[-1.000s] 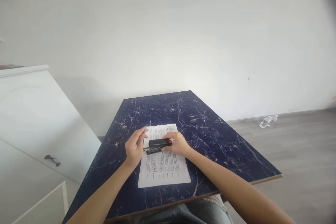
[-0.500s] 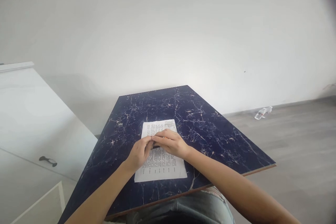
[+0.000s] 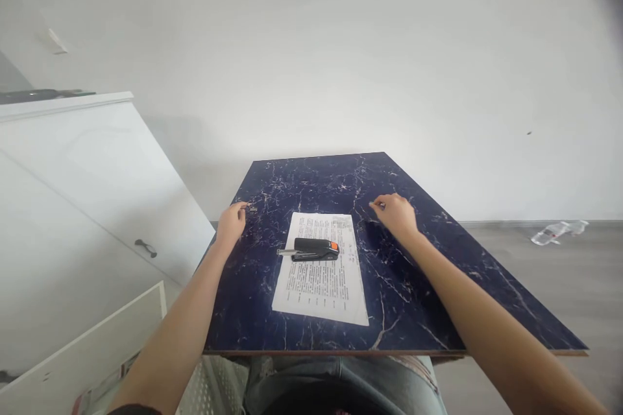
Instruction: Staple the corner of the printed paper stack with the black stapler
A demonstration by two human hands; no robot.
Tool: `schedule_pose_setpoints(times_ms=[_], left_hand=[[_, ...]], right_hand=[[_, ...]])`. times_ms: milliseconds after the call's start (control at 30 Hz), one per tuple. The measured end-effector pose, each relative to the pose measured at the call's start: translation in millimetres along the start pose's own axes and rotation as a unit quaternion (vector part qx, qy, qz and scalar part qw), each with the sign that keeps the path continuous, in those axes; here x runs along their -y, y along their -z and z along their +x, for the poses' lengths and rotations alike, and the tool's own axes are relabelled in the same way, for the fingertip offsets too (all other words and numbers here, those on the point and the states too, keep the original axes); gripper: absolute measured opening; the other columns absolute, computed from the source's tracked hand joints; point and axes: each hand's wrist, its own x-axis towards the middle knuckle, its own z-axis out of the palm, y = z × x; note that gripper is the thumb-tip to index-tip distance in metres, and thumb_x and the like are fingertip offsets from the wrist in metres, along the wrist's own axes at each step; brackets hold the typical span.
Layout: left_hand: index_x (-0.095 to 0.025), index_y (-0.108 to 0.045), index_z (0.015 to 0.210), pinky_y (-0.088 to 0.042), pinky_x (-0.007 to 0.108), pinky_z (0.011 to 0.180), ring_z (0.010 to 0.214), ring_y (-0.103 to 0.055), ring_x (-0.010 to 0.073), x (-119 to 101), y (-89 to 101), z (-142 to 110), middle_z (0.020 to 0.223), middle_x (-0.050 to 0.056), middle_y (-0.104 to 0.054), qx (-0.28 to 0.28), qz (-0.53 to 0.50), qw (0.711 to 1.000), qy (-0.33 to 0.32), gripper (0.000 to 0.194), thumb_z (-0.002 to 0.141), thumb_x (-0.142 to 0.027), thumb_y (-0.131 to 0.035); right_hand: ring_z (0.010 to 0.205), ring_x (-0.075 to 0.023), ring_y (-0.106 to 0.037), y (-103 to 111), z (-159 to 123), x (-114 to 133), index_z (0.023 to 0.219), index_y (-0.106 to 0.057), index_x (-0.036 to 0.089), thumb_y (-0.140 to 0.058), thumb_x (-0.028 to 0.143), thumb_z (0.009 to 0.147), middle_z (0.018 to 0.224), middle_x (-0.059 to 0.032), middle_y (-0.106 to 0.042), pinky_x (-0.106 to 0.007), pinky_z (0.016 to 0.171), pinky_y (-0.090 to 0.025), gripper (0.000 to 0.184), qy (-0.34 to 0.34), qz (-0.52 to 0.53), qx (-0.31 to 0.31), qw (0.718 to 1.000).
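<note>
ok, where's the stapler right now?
In the head view, the stapler lies across the printed paper on the blue table, between the left hand and the right hand, lower in the picture than both.

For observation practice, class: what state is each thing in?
White rectangular paper: flat, partly covered.
Orange-marked black stapler: on the paper, silver strip protruding.
Left hand: curled, contents unclear.
Right hand: pinched, contents unclear.
Crumpled clear plastic: on grey floor.
White handled cabinet panel: apparently shut.

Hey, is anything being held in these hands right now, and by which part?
The stapler lies unheld on the printed paper. Whether the left hand or right hand pinches something small cannot be told.
</note>
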Motion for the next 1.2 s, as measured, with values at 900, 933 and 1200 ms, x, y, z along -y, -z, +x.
schedule_pose_setpoints(times_ms=[900,933,1200], left_hand=[[-0.017,-0.075,0.107,-0.061,0.032,0.072,0.083,-0.074,0.0202,-44.1,-37.3,-14.8,0.103,0.011,-0.078,-0.012,-0.341,0.939,0.044,0.034,0.098,-0.047,-0.062],[-0.017,-0.073,0.11,-0.06,0.03,0.068,0.078,-0.073,0.0192,-51.4,-36.3,-17.6,0.098,0.01,-0.077,0.009,-0.359,0.932,0.043,0.035,0.099,-0.048,-0.061],[-0.021,-0.08,0.116,-0.053,0.029,0.061,0.055,-0.058,0.0119,-85.0,-35.7,-35.9,0.089,0.004,-0.068,0.111,-0.297,0.947,-0.058,0.033,0.104,-0.04,-0.055]], right_hand=[[0.121,-0.0295,-0.068,-9.6,-62.5,107.3,0.142,-0.065,0.029,-0.081,0.044,0.089,0.138,-0.0084,-0.072,-0.048,0.099,-0.056,0.057,0.284,0.252,0.256,0.889],[0.118,-0.0295,-0.069,-12.7,-66.0,110.0,0.142,-0.064,0.029,-0.082,0.04,0.088,0.134,-0.0087,-0.073,-0.048,0.098,-0.056,0.058,0.292,0.239,0.265,0.887],[0.089,-0.0252,-0.07,-25.9,-69.0,103.2,0.124,-0.071,0.026,-0.079,0.032,0.088,0.104,-0.0069,-0.076,-0.037,0.075,-0.052,0.038,0.278,0.19,0.258,0.906]])
